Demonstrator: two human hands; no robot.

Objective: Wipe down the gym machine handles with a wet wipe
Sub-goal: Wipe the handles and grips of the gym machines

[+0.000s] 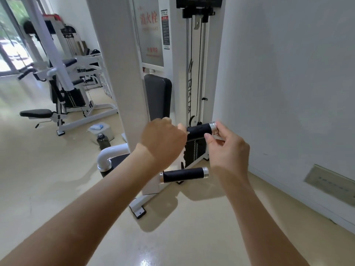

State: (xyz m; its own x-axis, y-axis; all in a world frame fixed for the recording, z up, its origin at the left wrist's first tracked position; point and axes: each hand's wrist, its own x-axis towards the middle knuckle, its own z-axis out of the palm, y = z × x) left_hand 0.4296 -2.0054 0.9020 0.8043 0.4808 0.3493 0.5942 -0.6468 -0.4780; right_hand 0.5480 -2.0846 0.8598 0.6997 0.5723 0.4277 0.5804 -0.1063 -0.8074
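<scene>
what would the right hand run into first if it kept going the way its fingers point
The upper handle: the right hand points up-left at its silver end cap, fingertips seemingly touching it. Depth is unclear, but nothing else shows between.

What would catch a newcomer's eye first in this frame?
Both hands are at the machine's upper handle, centre frame: the left hand is curled round its left end, and the right hand pinches its silver-capped right end. Just below sticks out a second, untouched lower handle; on the floor at left stand a white bucket and a dark bottle. No wipe is clearly visible.
</scene>
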